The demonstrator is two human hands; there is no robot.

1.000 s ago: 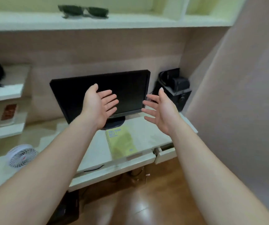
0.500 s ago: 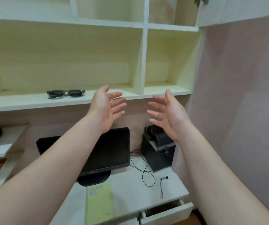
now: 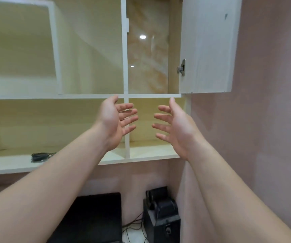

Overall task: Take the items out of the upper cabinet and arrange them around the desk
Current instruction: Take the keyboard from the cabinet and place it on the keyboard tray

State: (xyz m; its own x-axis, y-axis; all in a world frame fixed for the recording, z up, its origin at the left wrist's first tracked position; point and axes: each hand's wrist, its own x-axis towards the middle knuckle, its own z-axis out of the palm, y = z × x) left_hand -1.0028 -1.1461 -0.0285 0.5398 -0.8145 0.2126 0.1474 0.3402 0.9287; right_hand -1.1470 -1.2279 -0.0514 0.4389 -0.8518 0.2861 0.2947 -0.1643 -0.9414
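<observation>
My left hand (image 3: 117,120) and my right hand (image 3: 174,126) are raised side by side, palms facing each other, fingers spread, holding nothing. They hover in front of the lower right shelf compartment (image 3: 150,151) of the wall unit. Above them the upper cabinet (image 3: 147,50) stands with its white door (image 3: 206,44) swung open to the right; no items show in the part of its inside that I see. Dark sunglasses (image 3: 39,156) lie on the long lower shelf to the left, partly hidden by my left forearm.
A white vertical divider (image 3: 124,50) splits the shelving. Below, a black monitor (image 3: 95,218) and a black box with a device on top (image 3: 162,220) stand on the desk, cables beside them. A pinkish wall (image 3: 264,137) closes the right side.
The view has tilted up from the desk to the upper cabinet. Both open hands rose with it, from in front of the monitor to shelf height.
</observation>
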